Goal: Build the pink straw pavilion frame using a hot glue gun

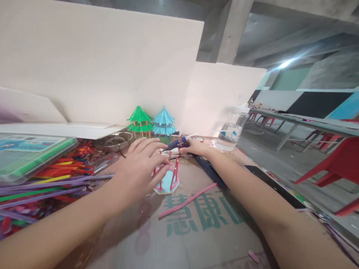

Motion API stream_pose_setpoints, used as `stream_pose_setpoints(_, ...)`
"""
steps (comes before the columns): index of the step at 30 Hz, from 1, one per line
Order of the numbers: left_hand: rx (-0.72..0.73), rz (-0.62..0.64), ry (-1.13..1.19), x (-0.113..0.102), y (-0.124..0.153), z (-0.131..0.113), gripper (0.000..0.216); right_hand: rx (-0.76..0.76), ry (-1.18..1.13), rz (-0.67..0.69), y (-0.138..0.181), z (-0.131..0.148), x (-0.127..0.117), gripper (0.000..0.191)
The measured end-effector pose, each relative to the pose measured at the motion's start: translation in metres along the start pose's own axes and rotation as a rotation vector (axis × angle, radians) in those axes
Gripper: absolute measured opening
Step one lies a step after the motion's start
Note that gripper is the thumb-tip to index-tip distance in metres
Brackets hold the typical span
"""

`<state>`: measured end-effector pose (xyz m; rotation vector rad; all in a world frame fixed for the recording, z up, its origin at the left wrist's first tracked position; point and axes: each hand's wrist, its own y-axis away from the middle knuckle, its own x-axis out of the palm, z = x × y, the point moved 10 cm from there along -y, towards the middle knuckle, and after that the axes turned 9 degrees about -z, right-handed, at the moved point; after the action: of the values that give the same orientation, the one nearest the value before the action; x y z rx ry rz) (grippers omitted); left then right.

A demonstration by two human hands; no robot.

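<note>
My right hand (196, 145) is wrapped around a dark blue hot glue gun (179, 143), its nozzle pointing left close to my left fingertips. My left hand (144, 162) curves over a small model with pink upright posts (175, 172) on a pale blue, many-sided base (169, 182). The left thumb and fingers come together at the posts, but whatever they hold is hidden. A loose pink pipe cleaner (187, 200) lies on the board in front of the model. Behind stand a green pagoda-like model (139, 121) and a light blue one (163, 121).
Colourful pipe cleaners (67, 166) and a clear plastic case (33, 153) crowd the left side, near a metal bowl (116, 141). A clear water jar (231, 129) stands back right. A dark phone-like slab (275, 186) lies beside my right arm. White boards (112, 63) wall the rear.
</note>
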<state>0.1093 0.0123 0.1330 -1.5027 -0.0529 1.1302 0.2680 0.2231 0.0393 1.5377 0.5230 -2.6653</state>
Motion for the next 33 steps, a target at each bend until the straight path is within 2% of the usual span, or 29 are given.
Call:
stream_pose_setpoints(5,0.007,0.002,-0.007,0.0,0.0,0.001,0.019,-0.042,0.165,-0.026,0.018,0.01,-0.016,0.03)
stream_pose_setpoints(9,0.011,0.003,0.008,0.0,0.0,0.001,0.019,-0.045,0.335,-0.121,0.04,0.019,-0.042,0.015)
stream_pose_setpoints(12,0.001,0.004,0.019,0.0,0.0,0.001,0.018,-0.08,0.383,-0.217,0.068,0.037,-0.061,0.023)
stream_pose_setpoints(14,-0.001,0.007,0.024,0.0,0.0,0.001,0.018,-0.119,0.346,-0.338,0.092,0.054,-0.071,0.033)
stream_pose_setpoints(16,-0.008,0.012,0.028,0.001,0.001,0.001,0.018,-0.158,0.071,-0.541,0.121,0.069,-0.084,0.037)
stream_pose_setpoints(17,-0.014,0.013,0.029,0.001,0.001,0.002,0.019,-0.179,-0.079,-0.557,0.131,0.073,-0.08,0.038)
stream_pose_setpoints(20,-0.022,0.014,0.032,0.002,0.001,0.003,0.02,-0.207,-0.337,-0.446,0.148,0.083,-0.053,0.033)
stream_pose_setpoints(24,-0.009,0.001,0.017,0.0,0.001,0.002,0.022,-0.222,-0.395,-0.286,0.149,0.091,-0.023,0.033)
stream_pose_setpoints(33,0.016,0.004,0.009,0.001,0.0,-0.001,0.023,-0.209,-0.543,-0.189,0.143,0.104,-0.004,0.024)
